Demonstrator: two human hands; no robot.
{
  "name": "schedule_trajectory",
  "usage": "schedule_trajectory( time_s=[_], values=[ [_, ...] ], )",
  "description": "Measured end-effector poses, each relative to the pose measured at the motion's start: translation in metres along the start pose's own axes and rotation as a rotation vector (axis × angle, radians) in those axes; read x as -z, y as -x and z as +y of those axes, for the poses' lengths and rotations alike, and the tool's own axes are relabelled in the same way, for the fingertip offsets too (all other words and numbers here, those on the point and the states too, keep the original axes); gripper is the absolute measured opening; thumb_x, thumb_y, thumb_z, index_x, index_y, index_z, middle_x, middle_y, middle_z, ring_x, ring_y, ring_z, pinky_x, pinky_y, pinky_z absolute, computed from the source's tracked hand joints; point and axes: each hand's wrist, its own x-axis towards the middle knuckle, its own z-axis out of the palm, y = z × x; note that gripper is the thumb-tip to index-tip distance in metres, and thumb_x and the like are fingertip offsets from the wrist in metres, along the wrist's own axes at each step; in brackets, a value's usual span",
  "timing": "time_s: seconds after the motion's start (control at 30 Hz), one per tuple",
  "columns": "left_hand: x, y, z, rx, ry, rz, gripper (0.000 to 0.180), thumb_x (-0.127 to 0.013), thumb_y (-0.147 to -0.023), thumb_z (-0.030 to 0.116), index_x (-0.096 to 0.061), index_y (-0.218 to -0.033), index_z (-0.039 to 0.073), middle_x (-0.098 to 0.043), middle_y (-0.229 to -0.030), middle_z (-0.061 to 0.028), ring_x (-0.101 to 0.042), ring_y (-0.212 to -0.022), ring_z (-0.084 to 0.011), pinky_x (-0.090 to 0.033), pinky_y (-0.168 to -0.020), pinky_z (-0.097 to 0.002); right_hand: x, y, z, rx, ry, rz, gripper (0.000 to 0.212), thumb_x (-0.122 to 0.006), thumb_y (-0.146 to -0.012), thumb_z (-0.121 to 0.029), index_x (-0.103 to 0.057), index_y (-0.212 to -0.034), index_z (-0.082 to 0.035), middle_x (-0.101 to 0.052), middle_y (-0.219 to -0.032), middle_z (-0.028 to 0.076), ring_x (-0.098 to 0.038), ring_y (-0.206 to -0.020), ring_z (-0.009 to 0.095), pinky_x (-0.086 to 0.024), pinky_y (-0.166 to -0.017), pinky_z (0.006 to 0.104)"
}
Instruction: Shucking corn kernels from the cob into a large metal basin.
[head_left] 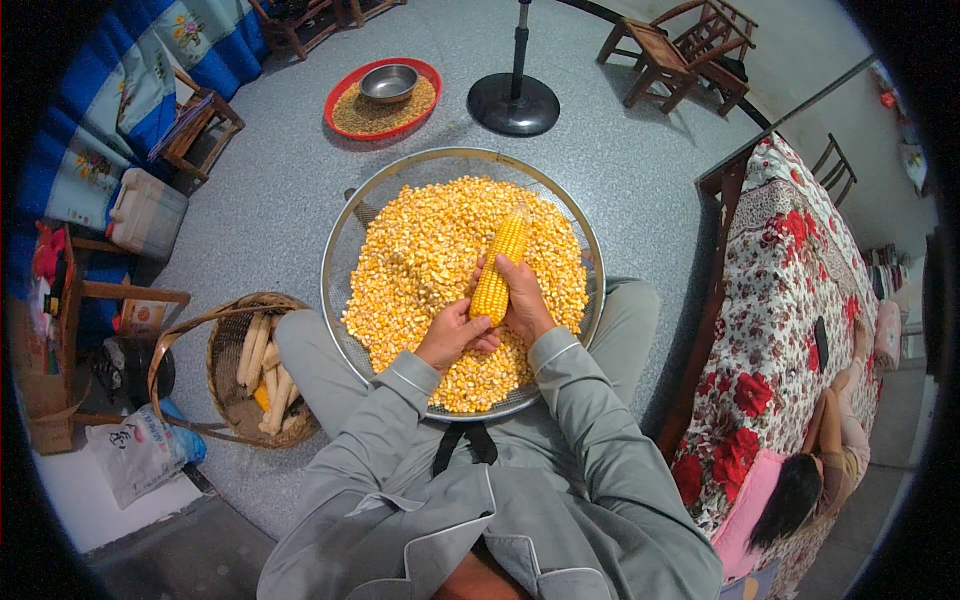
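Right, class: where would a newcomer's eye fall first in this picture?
On the yellow corn kernels heaped in the round mesh sieve at centre, where the right hand holds a corn cob and the left hand touches its lower end. Then the red-flowered bedspread along the right side. Beyond the sieve, a red tray holding grain and a metal bowl stands out.

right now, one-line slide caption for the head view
Left hand and right hand hold an ear of corn over a round mesh sieve heaped with loose yellow kernels.

The sieve (pixel 338 270) is showing smooth metal along its edge; inside that edge, the cob (pixel 504 248) is looking glossy and bumpy.
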Motion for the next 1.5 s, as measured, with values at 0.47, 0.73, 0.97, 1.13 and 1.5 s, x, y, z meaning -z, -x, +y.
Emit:
schedule_trajectory(
  time_s=[0.47,0.73,0.97,1.13,1.5],
  values=[
    [0.003,0.001,-0.001,0.026,0.041,-0.077,0.041,-0.055,-0.093,0.018,-0.041,-0.125,-0.003,-0.060,-0.103,-0.0149,-0.065,-0.088,-0.0208,-0.056,-0.079,-0.0309,-0.001,-0.001,0.000,0.022,0.005,-0.001,0.032,-0.057,-0.092,-0.029,-0.052,-0.105,0.000,-0.061,-0.088,0.011,-0.062,-0.078,0.020,-0.055,-0.073,0.0347],
    [-0.001,0.002,0.003,0.027,0.056,-0.060,0.042,-0.055,-0.092,0.012,-0.040,-0.127,-0.006,-0.060,-0.102,-0.0151,-0.065,-0.090,-0.0218,-0.056,-0.079,-0.0313,0.002,0.000,-0.004,-0.034,-0.079,0.003,0.037,-0.056,-0.092,-0.031,-0.051,-0.108,0.003,-0.061,-0.091,0.012,-0.062,-0.082,0.022,-0.055,-0.074,0.0354],
    [-0.001,0.001,0.002,-0.051,-0.095,-0.051,0.040,-0.059,-0.089,0.009,-0.043,-0.123,-0.005,-0.062,-0.094,-0.0143,-0.066,-0.082,-0.0213,-0.056,-0.073,-0.0302,0.001,0.000,-0.003,-0.017,-0.036,-0.016,0.035,-0.056,-0.093,-0.029,-0.051,-0.107,0.003,-0.061,-0.091,0.012,-0.062,-0.081,0.021,-0.055,-0.074,0.0352],
    [-0.006,0.002,0.007,0.047,-0.102,0.045,0.034,-0.059,-0.091,0.017,-0.047,-0.116,-0.003,-0.063,-0.086,-0.0138,-0.066,-0.071,-0.0195,-0.057,-0.062,-0.0288,-0.005,0.002,-0.001,0.011,0.075,0.026,0.030,-0.056,-0.092,-0.026,-0.050,-0.106,-0.001,-0.060,-0.089,0.011,-0.062,-0.079,0.021,-0.056,-0.071,0.0345],
    [-0.002,0.002,0.004,0.025,-0.053,0.035,0.034,-0.059,-0.091,0.018,-0.048,-0.115,-0.003,-0.063,-0.087,-0.0142,-0.065,-0.070,-0.0190,-0.057,-0.061,-0.0282,-0.007,0.003,-0.002,0.013,0.060,0.012,0.030,-0.058,-0.091,-0.025,-0.048,-0.108,-0.002,-0.059,-0.093,0.010,-0.062,-0.082,0.020,-0.056,-0.072,0.0345]
  ],
)
